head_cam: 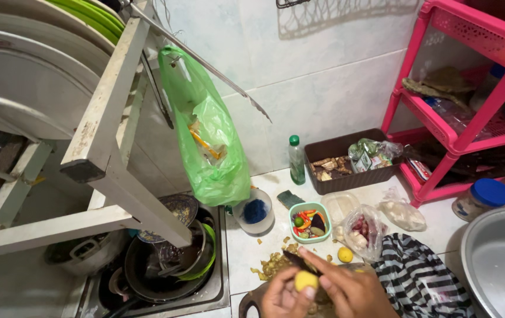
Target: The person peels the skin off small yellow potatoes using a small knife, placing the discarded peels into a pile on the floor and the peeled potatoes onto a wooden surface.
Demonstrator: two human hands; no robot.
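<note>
At the bottom edge of the head view, 2 hands meet over a wooden board (pixel 251 303). The left hand (pixel 281 299) is closed around a small yellow piece (pixel 306 280), likely a peeled potato or root, pinching it from below and the left so that its rounded top shows between the fingertips. The right hand (pixel 352 290) is closed on a knife (pixel 299 262), index finger stretched along the spine; the dark blade runs up and to the left from that hand, its long axis slanting across the top of the yellow piece and touching or just above it. So the piece lies just left of the right hand and directly under the blade, and the left hand is the nearer of the 2 to it, already carrying it. Yellowish peels (pixel 271 266) lie scattered on the white counter (pixel 243 247) just beyond the board. Farther back stand a green bowl (pixel 309 222) of cut chilli and vegetables, a small lime (pixel 345 254), a clear bag of shallots (pixel 363 231) and a cup with a blue scrubber (pixel 254 211). To the left the sink (pixel 214 294) is filled with dark pots and plates, with a green plastic bag (pixel 211 135) hanging above it. A striped cloth (pixel 420 274) lies right of the hands, beside a steel basin (pixel 499 262).
</note>
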